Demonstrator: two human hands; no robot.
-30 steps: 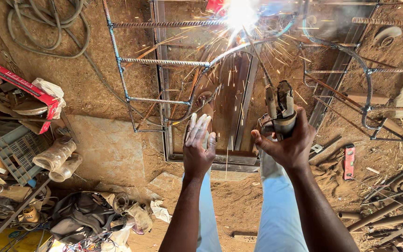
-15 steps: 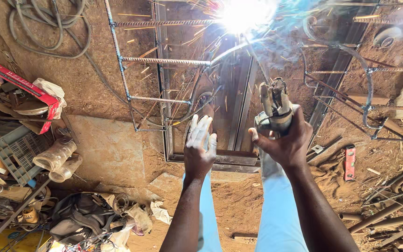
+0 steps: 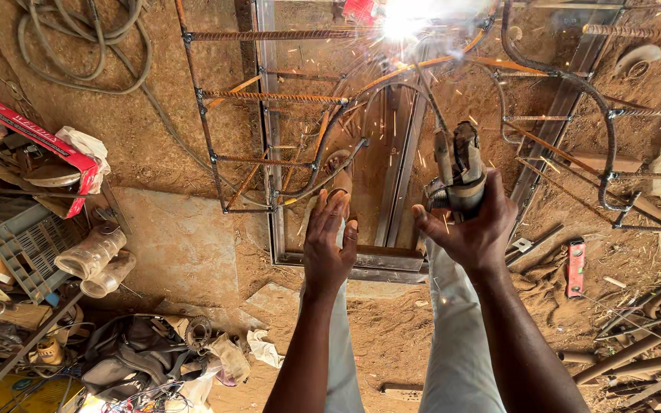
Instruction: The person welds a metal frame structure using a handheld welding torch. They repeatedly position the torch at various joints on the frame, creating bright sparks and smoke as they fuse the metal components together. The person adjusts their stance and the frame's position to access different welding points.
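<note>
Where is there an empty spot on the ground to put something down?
The flat pale slab between the grey crate and the metal frame is bare. So is the dirt by the red level. The bottom-left corner, around the pile of cables, is crowded.

R hand (image 3: 474, 233): right of centre, wrapped round grinder (image 3: 457, 170); grinder sticks fwd toward sparks (image 3: 401, 23) at top.
L hand (image 3: 329, 243): just left of R hand, apart from it, fingers spread, over lower edge of metal frame (image 3: 346, 264).
Metal frame: centre, lying on dirt, fwd of legs.
Rebar cage (image 3: 269, 95): across frame, runs out left & right.
Hose coil (image 3: 86, 46): top left.
Crate (image 3: 21, 241): far left; boots (image 3: 93, 260) just right of it.
Level (image 3: 575, 268): right of R hand, on ground.
</note>
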